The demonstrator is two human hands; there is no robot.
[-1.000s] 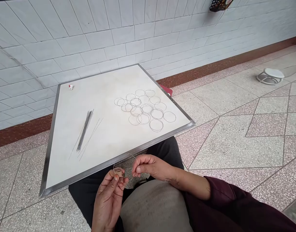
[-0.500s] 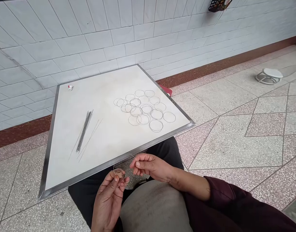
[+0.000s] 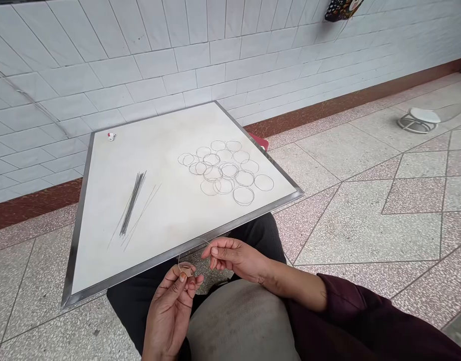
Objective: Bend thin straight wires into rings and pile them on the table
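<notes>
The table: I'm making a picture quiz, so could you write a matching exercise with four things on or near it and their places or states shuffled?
1. Rings
2. Straight wires
3. Curved wire
4. Red-and-white trinket

A. Curving between the left hand and right hand
B. Far left corner of the table
C. Mostly bundled, a few lying loose
D. Many overlapping, right part of the table

Pairs: 1-D, 2-C, 3-A, 4-B

the surface (image 3: 166, 130) is off-white with a grey edge (image 3: 140, 268), the wires (image 3: 133, 204) and rings (image 3: 234, 176) dark grey, the floor (image 3: 399, 240) speckled pink and pale grey, the sleeve (image 3: 351, 303) maroon.
</notes>
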